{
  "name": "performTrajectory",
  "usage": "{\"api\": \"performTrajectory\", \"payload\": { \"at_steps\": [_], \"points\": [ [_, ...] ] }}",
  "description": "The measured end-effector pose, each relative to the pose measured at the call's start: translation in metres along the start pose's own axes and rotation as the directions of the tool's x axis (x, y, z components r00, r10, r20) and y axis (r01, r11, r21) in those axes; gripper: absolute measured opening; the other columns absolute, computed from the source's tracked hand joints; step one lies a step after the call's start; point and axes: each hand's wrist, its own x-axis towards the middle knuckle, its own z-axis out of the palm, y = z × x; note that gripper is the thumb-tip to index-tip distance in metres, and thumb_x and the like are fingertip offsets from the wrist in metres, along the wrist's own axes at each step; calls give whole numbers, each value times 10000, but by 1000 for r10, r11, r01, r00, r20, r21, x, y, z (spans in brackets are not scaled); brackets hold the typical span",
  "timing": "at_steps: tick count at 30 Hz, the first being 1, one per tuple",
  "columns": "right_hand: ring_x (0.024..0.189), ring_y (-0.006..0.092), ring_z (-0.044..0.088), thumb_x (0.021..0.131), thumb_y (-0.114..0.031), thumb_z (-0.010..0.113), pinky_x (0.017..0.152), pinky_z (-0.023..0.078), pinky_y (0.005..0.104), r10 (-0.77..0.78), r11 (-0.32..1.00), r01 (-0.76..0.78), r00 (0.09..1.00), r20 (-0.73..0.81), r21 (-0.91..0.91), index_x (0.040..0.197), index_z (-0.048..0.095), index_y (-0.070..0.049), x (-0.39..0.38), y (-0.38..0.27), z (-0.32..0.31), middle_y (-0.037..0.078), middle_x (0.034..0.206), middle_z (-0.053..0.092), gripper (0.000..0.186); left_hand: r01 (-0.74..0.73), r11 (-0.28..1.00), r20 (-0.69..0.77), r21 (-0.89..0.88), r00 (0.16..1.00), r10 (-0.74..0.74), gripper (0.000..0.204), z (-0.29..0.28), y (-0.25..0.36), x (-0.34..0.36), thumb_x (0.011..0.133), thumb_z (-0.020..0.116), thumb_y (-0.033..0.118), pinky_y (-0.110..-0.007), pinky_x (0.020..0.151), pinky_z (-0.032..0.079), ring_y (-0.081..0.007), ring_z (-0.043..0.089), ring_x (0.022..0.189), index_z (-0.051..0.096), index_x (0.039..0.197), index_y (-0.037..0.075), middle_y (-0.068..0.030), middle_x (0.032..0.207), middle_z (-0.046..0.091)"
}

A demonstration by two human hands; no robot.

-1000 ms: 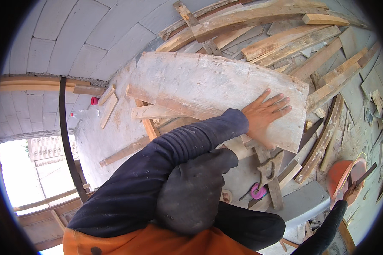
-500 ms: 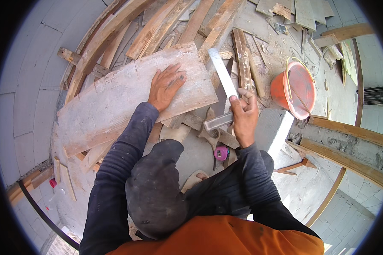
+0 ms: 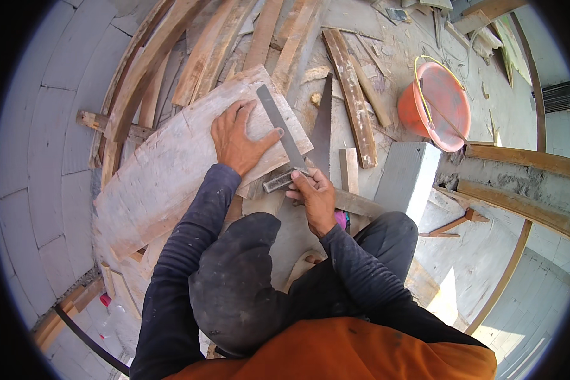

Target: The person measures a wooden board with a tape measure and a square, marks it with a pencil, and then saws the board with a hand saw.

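My left hand [image 3: 237,142] lies on a pale, weathered board [image 3: 152,183], fingers spread, with the thumb at the edge of a metal try square [image 3: 273,111]. The square's blade lies over the board's right end. My right hand [image 3: 316,202] grips the square's handle at the board's near right corner. A dark saw blade [image 3: 324,123] sits just right of the board. Part of a pink tape measure [image 3: 341,219] shows behind my right hand, over my dark-clad knee.
Long timbers [image 3: 354,95] and scraps cover the floor ahead. An orange bucket [image 3: 411,111] with a yellow handle stands right, near a grey block [image 3: 399,177]. A block wall [image 3: 38,158] curves along the left, with a plastic bottle [image 3: 117,316] lower left.
Since half a second ago my right hand has brought the square left, down onto the board, from being raised beside it. A second ago that hand was out at the bucket. The view has turned.
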Motion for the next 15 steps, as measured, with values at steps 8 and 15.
{"api": "performTrajectory", "payload": {
  "at_steps": [8,15],
  "points": [
    [734,101,691,1019,-231,771,696,650,272,-75,987,72,997,15,141,1079,667,-20,18,-4,-1,41,915,720,243,-11,985,40,-174,999,18,892,-1,-15,2,842,805,599,-537,1254,178,-374,410,1454,550,1561,138,-153,1576,488],
    [704,103,682,1018,-213,775,668,614,251,-25,997,25,1000,0,79,1074,662,7,18,-15,2,60,870,727,253,-148,988,154,34,978,141,945,-3,-10,-4,806,814,640,-640,1277,57,-398,274,1585,507,1618,266,-171,1716,350]
  ]
}}
